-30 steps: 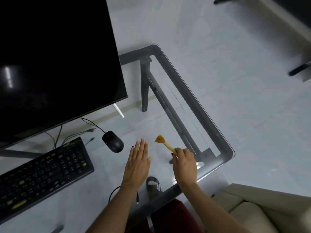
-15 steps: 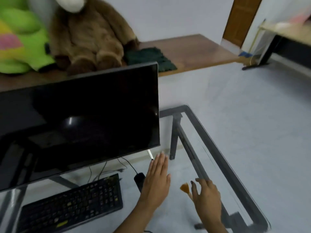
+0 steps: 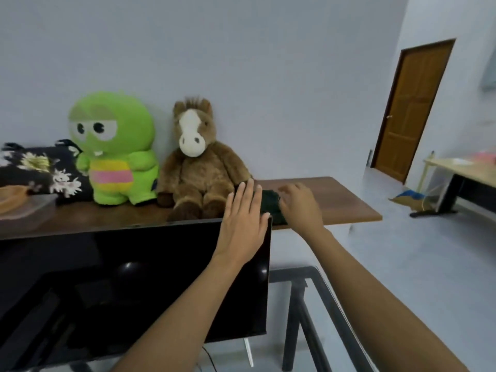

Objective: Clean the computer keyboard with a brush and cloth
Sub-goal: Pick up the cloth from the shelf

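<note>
A dark green folded cloth (image 3: 270, 204) lies on the brown wooden shelf (image 3: 341, 202) behind the monitor, to the right of the plush horse. My right hand (image 3: 299, 205) reaches over it with fingers spread and slightly bent, empty; I cannot tell whether it touches the cloth. My left hand (image 3: 243, 218) is held up flat with straight fingers in front of the monitor's top right corner, holding nothing. The keyboard and the brush are out of view.
A large black monitor (image 3: 128, 285) fills the lower left. A brown plush horse (image 3: 196, 162), a green plush figure (image 3: 115, 149) and a flowered cushion (image 3: 40, 170) sit on the shelf. The glass desk's frame (image 3: 319, 296) shows below. A wooden door (image 3: 413, 108) stands at the right.
My view has lifted from the desk to the shelf. My right hand let go of the brush and reached up to the cloth; my left hand rose with it.
</note>
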